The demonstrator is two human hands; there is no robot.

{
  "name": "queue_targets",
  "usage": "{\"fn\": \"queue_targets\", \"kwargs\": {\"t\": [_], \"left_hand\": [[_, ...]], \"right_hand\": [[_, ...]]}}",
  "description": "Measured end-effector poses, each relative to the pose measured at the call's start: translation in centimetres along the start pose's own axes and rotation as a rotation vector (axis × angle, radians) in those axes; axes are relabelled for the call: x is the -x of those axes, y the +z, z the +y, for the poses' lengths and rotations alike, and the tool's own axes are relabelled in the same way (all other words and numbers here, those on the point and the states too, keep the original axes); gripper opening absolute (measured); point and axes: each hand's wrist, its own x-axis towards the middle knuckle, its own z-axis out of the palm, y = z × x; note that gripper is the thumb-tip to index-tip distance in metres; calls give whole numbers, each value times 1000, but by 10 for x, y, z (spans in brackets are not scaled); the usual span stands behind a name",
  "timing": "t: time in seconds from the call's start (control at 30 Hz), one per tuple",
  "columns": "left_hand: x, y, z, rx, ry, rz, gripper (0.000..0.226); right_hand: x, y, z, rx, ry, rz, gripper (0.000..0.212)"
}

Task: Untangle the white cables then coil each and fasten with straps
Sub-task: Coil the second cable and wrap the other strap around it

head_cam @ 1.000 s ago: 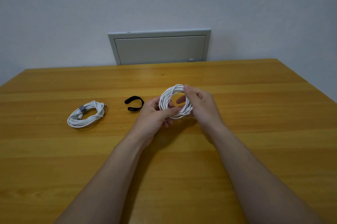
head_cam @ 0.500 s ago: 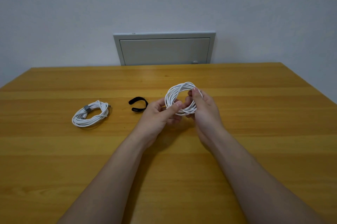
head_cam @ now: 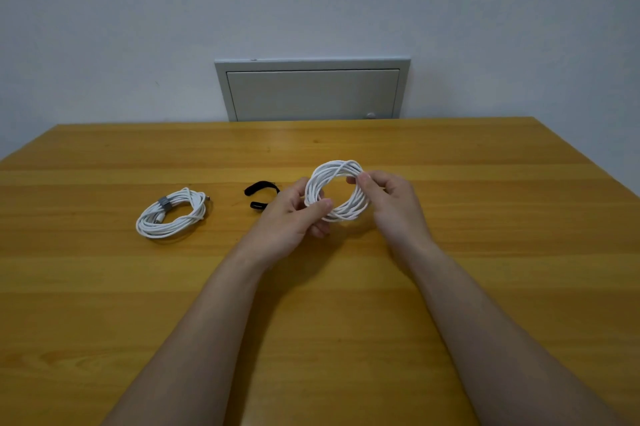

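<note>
A loose white coil [head_cam: 349, 213] is held up off the table [head_cam: 485, 183], over its middle and somewhat toward the far edge. The lower left of the loop is pinched by the left hand [head_cam: 294, 217], thumb on the near side and fingers curled behind. The upper right is pinched by the right hand [head_cam: 391, 203] between thumb and forefinger, the other fingers curled loosely and holding nothing. A strapped coil [head_cam: 171, 214], bound by a grey strap [head_cam: 164, 204], lies flat toward the left edge, well apart from the hands. A black strap [head_cam: 261, 190] lies unfastened between that coil and the left hand, partly hidden behind the hand. The held coil is judged wound but not yet fastened. Risk: one hand must be freed to fetch the strap, and the turns could spring apart if only one pinch is left. One strand is seen crossing the top of the loop, so uneven turns could slip out while the strap is wrapped. The cable ends cannot be made out; a loose end could drop and unwind.
</note>
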Motion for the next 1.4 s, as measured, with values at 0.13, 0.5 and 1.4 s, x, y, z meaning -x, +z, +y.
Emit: {"fn": "queue_targets", "kwargs": {"t": [0.13, 0.5, 1.4], "left_hand": [[1, -2, -4, -204, 78, 80, 11], [1, 4, 0, -379, 79, 297, 26], [-12, -32, 0, -557, -50, 609, 43]], "right_hand": [[2, -5, -2, 60, -92, -79, 20], [7, 1, 0, -134, -6, -208, 18], [10, 21, 3, -22, -73, 207, 40]]}}
